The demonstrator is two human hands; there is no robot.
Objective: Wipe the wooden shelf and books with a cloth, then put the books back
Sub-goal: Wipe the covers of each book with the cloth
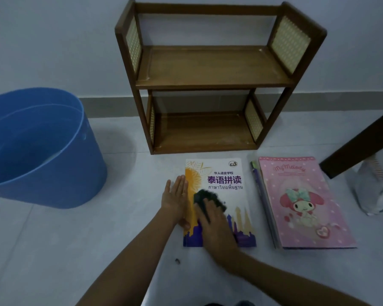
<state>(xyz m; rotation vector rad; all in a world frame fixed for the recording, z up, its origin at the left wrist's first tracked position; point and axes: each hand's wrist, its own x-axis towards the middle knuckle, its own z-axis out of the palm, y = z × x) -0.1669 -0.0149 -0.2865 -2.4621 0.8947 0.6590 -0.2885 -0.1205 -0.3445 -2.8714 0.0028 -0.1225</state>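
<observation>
Grey floor [75, 239], right hand [215, 226] pressing cloth [208, 198] onto book [228, 186], left hand [175, 198] flat beside

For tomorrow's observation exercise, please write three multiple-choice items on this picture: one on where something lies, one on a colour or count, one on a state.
1. Where is the pink book?
A. on the upper board
B. on the floor, right of the white book
C. in the tub

2. What colour is the tub?
A. red
B. green
C. blue

3. What is on the shelf?
A. nothing, both boards are bare
B. a row of books
C. the cloth

Key: 1 B, it lies on the floor beside the white book. 2 C, its wall is blue. 3 A, both boards show bare wood; the right hand presses the cloth on the white book, and the left hand lies flat at its edge.
</observation>
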